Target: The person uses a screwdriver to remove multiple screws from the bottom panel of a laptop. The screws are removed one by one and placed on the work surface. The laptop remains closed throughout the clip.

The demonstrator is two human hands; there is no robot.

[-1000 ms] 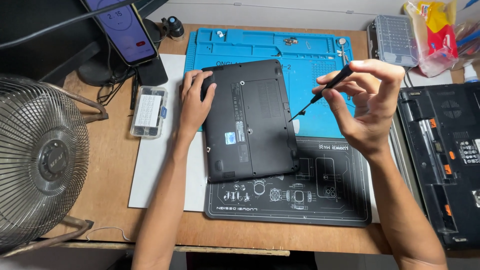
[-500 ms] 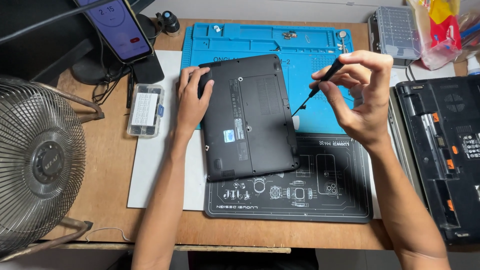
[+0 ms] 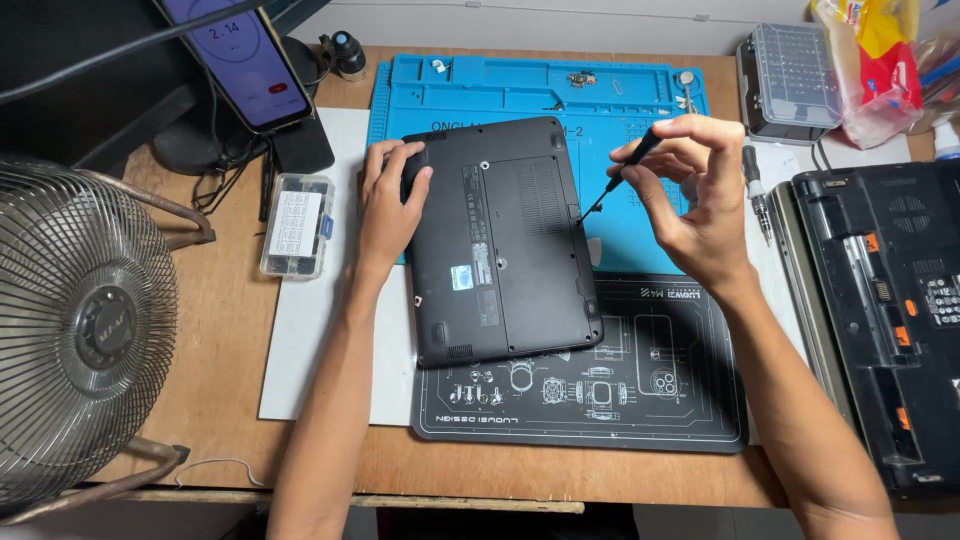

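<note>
A black laptop (image 3: pixel 510 250) lies upside down, partly on a blue work mat (image 3: pixel 620 90) and partly on a black work mat (image 3: pixel 650 400). My left hand (image 3: pixel 388 205) rests flat on the laptop's upper left corner. My right hand (image 3: pixel 690 195) holds a thin black screwdriver (image 3: pixel 612 182) between its fingertips. The screwdriver slants down to the left, and its tip sits at the laptop's right edge.
A metal fan (image 3: pixel 75 330) stands at the left. A phone (image 3: pixel 245 60) leans on a stand at the back left, with a small clear parts box (image 3: pixel 295 225) below it. A second opened black laptop (image 3: pixel 890 310) lies at the right. A grey bit case (image 3: pixel 790 80) sits behind it.
My right hand has lowered the screwdriver and brought its tip to the laptop's right edge. My left hand stays on the laptop's corner.
</note>
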